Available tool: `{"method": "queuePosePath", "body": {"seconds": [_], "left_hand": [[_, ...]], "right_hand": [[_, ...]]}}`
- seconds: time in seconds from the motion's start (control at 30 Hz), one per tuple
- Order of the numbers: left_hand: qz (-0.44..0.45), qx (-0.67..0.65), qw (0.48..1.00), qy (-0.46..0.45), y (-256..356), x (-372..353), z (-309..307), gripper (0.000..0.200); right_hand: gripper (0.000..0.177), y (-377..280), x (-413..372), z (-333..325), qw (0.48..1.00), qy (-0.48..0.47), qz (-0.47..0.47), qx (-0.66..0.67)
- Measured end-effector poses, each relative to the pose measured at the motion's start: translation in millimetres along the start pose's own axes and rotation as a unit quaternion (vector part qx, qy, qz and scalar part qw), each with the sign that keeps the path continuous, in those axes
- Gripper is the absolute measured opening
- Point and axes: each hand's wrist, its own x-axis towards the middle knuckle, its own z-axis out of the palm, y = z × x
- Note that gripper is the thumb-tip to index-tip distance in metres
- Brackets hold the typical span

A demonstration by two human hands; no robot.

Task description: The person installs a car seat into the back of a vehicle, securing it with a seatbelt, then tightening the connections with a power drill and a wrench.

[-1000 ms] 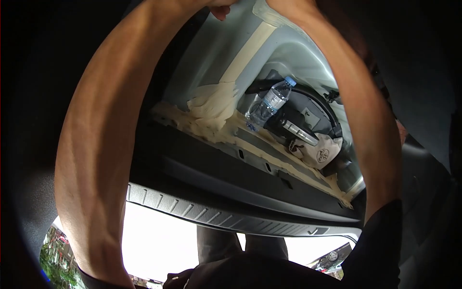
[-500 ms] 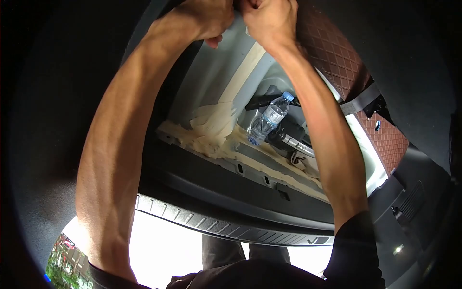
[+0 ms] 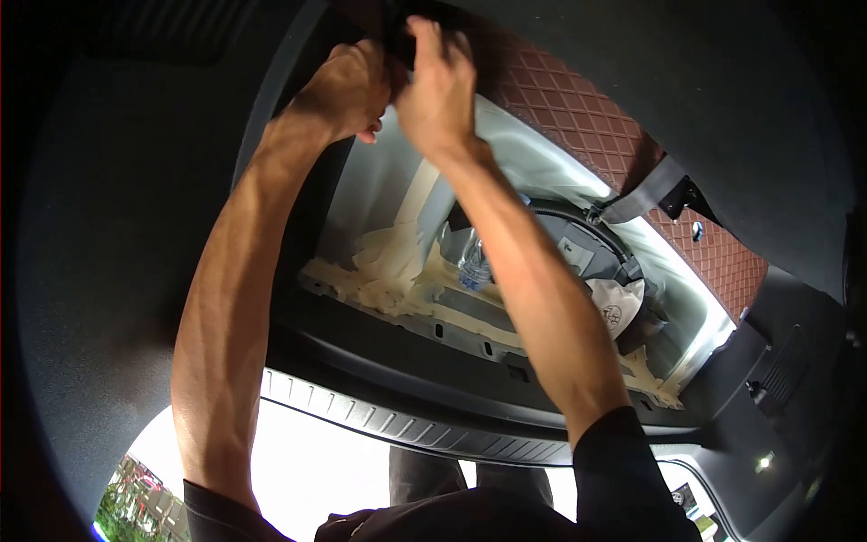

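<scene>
My left hand (image 3: 354,90) is at the top of the view, by the dark left edge of the car's boot. Its fingers are curled, and what they hold, if anything, is hidden. Close beside it, to the right, is my right hand (image 3: 438,95), slightly blurred, with its fingers apart and pointing upward. Dark trim lies behind both hands. Below them, in the boot well, a clear plastic water bottle (image 3: 471,264) is partly covered by my right forearm.
A brown quilted panel (image 3: 578,108) runs along the right, crossed by a grey strap (image 3: 643,191). In the well are a black hose (image 3: 596,221) and a white cloth bag (image 3: 618,305). The ribbed sill (image 3: 424,432) spans the near edge.
Both hands appear lower and further left in the view. My right hand's fingers have spread. The right forearm now covers much of the bottle, while the white bag and hose have come into sight.
</scene>
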Motion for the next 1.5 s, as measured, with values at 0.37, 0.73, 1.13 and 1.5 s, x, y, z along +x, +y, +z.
{"method": "queuePosePath", "body": {"seconds": [0.37, 0.73, 1.13, 1.5], "left_hand": [[0.017, 0.116, 0.99, -0.077, 25, 4, -16, 0.025], [-0.201, -0.178, 0.963, -0.005, 64, -8, -37, 0.027], [-0.13, -0.14, 0.981, -0.028, 40, -5, -24, 0.025], [-0.129, -0.097, 0.987, -0.019, 44, -7, -21, 0.024]], "right_hand": [[0.029, -3, 2, -4, 0.992, -0.035, 0.117, 0.022], [0.021, 10, 12, -7, 0.997, -0.065, 0.041, -0.005], [0.03, 11, 9, -14, 0.998, -0.031, -0.034, 0.032], [0.02, 6, 0, -5, 0.999, -0.026, -0.038, -0.017]]}}
